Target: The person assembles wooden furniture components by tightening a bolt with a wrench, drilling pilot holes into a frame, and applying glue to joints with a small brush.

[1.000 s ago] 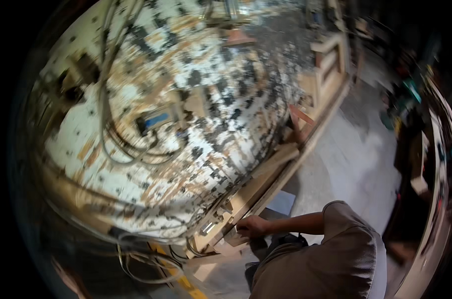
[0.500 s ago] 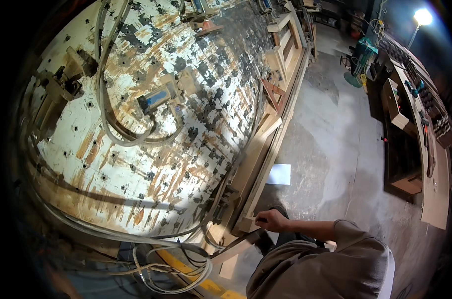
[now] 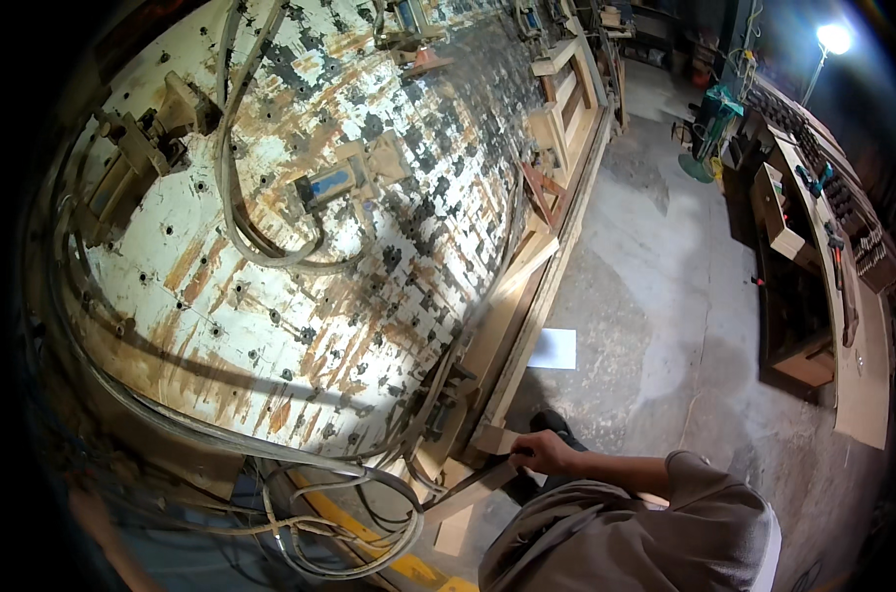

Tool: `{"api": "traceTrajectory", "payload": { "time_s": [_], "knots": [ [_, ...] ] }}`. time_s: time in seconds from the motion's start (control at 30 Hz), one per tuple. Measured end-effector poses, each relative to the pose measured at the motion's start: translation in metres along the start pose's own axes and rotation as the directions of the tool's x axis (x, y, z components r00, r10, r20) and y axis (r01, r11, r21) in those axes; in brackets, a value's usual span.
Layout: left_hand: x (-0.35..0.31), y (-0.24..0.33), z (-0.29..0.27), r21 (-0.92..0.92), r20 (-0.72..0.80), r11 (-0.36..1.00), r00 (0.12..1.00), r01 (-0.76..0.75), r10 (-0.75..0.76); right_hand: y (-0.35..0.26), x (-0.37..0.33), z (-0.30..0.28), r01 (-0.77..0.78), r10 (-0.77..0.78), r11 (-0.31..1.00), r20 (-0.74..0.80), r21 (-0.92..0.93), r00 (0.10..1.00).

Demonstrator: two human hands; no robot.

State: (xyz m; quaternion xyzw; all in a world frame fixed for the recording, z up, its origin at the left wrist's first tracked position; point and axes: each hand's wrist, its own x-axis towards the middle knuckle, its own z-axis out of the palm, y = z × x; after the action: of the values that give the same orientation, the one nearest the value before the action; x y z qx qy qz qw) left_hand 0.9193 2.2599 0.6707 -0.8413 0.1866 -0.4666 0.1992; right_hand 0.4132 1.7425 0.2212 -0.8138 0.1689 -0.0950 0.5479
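My right hand [image 3: 542,453] is at the lower middle, its fingers curled closed beside the end of a wooden block [image 3: 494,438]. Whether it touches the block, or what lies inside the fingers, I cannot make out. Under it runs a pale wooden strip [image 3: 473,490] at the corner of the timber frame. My left hand [image 3: 86,501] reaches up from the lower edge at the dark far left, near the hoses below a large curved panel [image 3: 211,335]. Its fingers are blurred. The panel is worn white, brown and black, dotted with small holes.
Grey hoses [image 3: 236,187] loop over the panel, with a coil [image 3: 409,538] at its near edge. Clamp-like metal fittings [image 3: 132,163] and a blue-marked device [image 3: 332,184] sit on it. A white sheet [image 3: 555,348] lies on the floor; a tool bench [image 3: 858,395] stands right.
The panel appears shifted slightly right in the view. My left forearm has come further into view at the lower left. My right hand stays by the block, slightly lower in the picture.
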Motion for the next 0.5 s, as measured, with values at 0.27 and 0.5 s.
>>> {"api": "traceTrajectory", "payload": {
  "time_s": [0.27, 0.5],
  "knots": [
    [-0.014, -0.004, 0.017, 0.051, -0.139, 0.995, 0.986, -0.085, 0.092, 0.002, -0.002, -0.005, -0.025, 0.024, 0.999, -0.012, -0.046, 1.000],
    [0.009, -0.051, 0.055, -0.424, 0.300, 0.884, 0.951, 0.197, -0.069, 0.008, -0.003, -0.011, -0.107, 0.108, 0.991, 0.001, -0.080, 0.994]
  ]
}}
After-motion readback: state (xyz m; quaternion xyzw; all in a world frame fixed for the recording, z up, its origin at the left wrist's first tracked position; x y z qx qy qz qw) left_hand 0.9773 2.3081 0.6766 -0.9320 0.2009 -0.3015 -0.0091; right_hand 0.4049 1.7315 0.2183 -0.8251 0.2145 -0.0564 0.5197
